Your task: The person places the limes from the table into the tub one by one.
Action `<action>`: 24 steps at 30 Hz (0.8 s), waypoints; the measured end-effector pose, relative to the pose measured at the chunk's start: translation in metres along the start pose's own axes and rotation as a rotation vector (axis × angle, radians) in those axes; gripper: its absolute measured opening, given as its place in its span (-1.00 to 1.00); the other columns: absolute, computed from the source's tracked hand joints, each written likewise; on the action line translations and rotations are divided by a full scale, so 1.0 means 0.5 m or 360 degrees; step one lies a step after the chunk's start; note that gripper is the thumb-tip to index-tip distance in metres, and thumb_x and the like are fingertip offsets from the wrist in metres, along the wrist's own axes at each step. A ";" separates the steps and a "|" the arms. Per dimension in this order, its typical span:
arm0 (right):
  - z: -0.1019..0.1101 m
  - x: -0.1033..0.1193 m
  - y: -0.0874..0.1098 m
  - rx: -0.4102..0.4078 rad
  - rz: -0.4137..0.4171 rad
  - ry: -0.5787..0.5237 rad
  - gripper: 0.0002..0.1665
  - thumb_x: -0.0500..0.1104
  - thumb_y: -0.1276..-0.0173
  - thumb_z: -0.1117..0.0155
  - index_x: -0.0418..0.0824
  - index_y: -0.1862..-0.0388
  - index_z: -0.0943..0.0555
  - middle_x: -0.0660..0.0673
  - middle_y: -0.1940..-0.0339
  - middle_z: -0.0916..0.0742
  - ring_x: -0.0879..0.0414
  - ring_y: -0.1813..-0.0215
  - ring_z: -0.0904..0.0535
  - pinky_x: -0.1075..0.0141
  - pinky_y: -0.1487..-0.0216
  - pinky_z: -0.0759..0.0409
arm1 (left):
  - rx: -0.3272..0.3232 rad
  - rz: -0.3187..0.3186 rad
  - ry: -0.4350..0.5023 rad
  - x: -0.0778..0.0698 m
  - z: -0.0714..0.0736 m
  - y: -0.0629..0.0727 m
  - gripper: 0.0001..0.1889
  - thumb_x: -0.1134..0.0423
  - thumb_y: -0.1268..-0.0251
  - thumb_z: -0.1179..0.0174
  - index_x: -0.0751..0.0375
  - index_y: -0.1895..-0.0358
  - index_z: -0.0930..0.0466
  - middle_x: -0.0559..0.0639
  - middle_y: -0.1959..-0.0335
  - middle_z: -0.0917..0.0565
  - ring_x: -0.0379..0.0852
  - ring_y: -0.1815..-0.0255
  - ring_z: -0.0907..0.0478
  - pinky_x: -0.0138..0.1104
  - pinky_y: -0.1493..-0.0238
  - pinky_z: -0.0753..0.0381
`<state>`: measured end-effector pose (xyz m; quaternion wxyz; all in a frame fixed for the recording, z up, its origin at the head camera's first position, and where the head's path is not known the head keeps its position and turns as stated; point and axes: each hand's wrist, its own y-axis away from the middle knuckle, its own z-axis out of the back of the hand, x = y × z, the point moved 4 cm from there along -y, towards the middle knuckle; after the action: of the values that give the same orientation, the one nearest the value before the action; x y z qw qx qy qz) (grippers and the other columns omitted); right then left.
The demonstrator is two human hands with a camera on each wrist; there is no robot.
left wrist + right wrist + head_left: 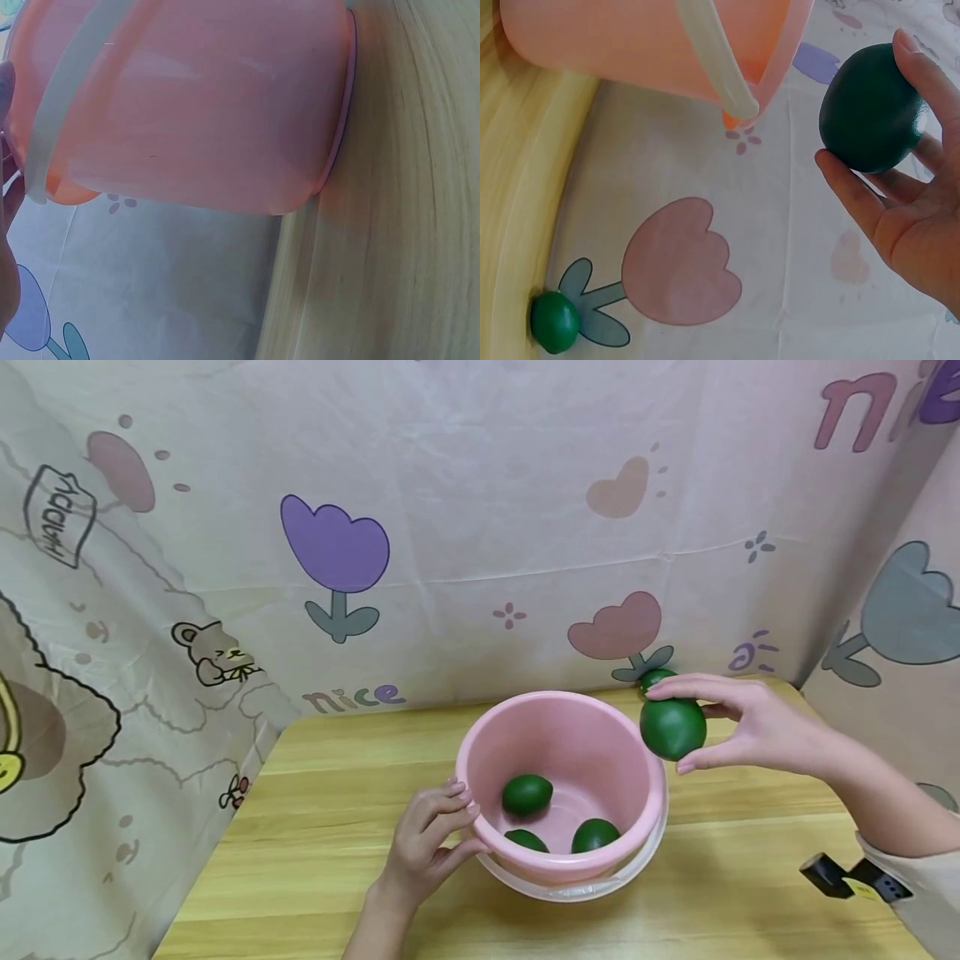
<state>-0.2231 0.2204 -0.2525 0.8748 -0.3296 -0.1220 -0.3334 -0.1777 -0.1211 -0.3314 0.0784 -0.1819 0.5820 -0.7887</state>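
My right hand point(757, 727) holds a smooth dark green fruit point(672, 729), rounded like an avocado, between thumb and fingers. It is raised just beyond the right rim of a pink plastic bucket point(555, 710). In the right wrist view the fruit point(874, 109) is gripped at its sides, level with the bucket's mouth. With fingers over the rim and thumb against the outside, my left hand point(431, 839) grips the bucket's left edge. Inside the bucket lie three more green fruits, one point(527, 795) further back and another point(596, 836) near the front.
Another green fruit point(555, 322) sits on the wooden table point(337, 827) at its back edge, against the patterned cloth point(465, 510), partly behind my right hand in the head view. The bucket's whitish handle point(588, 890) hangs down along its front.
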 end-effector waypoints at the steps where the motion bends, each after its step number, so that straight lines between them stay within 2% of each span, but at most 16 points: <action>1: -0.002 0.002 -0.002 0.0007 0.0008 -0.0022 -0.12 -0.20 0.31 -0.68 -0.08 -0.14 -0.56 0.18 -0.15 -0.59 0.48 -0.14 -0.43 0.70 0.02 -0.54 | 0.0000 -0.0001 0.0000 0.000 0.000 0.000 -0.59 0.03 -0.24 -0.19 0.42 0.42 -0.62 0.23 0.39 -0.60 0.12 0.31 -0.56 -0.30 0.02 -0.68; 6: -0.013 0.013 -0.016 0.0054 0.0060 -0.0063 -0.11 -0.18 0.29 -0.67 -0.09 -0.16 -0.54 0.14 -0.18 -0.57 0.44 -0.16 -0.45 0.66 -0.02 -0.56 | 0.0002 -0.0008 -0.0005 0.001 -0.001 0.000 -0.59 0.03 -0.24 -0.19 0.42 0.41 -0.62 0.23 0.39 -0.60 0.13 0.30 -0.56 -0.29 0.01 -0.69; 14: -0.037 0.030 -0.049 0.0157 0.0128 -0.0016 -0.17 -0.06 0.19 -0.64 0.00 -0.16 -0.54 0.04 -0.15 -0.59 0.35 -0.08 -0.52 0.47 0.05 -0.66 | 0.0013 -0.0005 -0.0009 0.000 0.000 0.004 -0.59 0.03 -0.24 -0.19 0.42 0.41 -0.62 0.23 0.38 -0.61 0.13 0.30 -0.56 -0.29 0.00 -0.69; 24: -0.050 0.041 -0.069 0.0216 0.0195 -0.0048 -0.21 -0.07 0.13 -0.62 -0.02 -0.16 -0.53 0.03 -0.15 -0.59 0.31 -0.05 -0.54 0.38 0.10 -0.70 | 0.0016 -0.0004 -0.0006 0.000 0.002 -0.001 -0.58 0.03 -0.24 -0.18 0.43 0.42 -0.62 0.23 0.38 -0.60 0.13 0.31 -0.56 -0.26 0.00 -0.69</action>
<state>-0.2306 0.1742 -0.2454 0.9120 -0.2814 -0.1371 -0.2651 -0.1771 -0.1217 -0.3306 0.0793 -0.1836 0.5777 -0.7914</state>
